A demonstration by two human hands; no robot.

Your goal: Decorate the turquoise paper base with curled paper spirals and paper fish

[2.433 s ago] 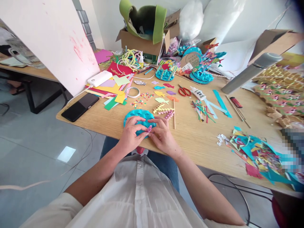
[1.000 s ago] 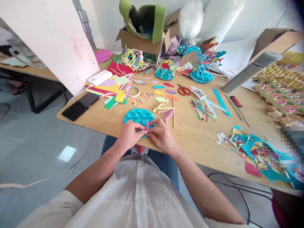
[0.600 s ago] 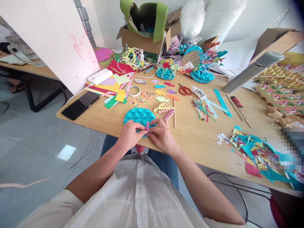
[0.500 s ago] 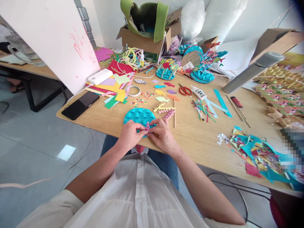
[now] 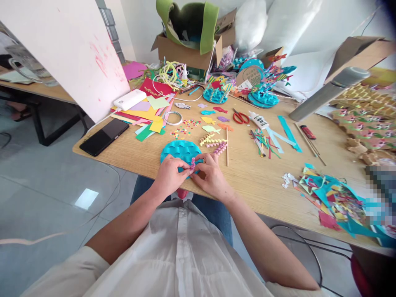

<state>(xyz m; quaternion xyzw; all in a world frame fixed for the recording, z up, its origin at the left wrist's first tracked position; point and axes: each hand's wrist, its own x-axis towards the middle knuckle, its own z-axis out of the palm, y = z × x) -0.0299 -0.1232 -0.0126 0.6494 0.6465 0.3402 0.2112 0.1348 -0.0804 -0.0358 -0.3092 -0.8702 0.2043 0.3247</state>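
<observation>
My left hand [image 5: 172, 175] and my right hand [image 5: 209, 172] meet over the front part of a round blue woven disc [image 5: 181, 149] at the table's near edge. Between the fingertips of both hands is a small purple curly piece [image 5: 192, 162], pinched from each side. Behind my right hand lie yellow and pink coiled strips [image 5: 213, 142], beside an upright-lying wooden stick [image 5: 227, 150]. Beyond them are several paper fish, among them a yellow one [image 5: 208, 120]. The front edge of the disc is partly hidden by my fingers.
A black phone [image 5: 104, 137] and coloured paper [image 5: 151, 115] lie left. Red scissors [image 5: 240, 116], a glue tube [image 5: 259, 120] and blue strips [image 5: 289, 133] are to the right. A grey bottle [image 5: 328, 95] and paper scraps [image 5: 337, 198] lie farther right.
Both hands stay almost in place, with the purple piece still between their fingertips. My right fingers have shifted very slightly.
</observation>
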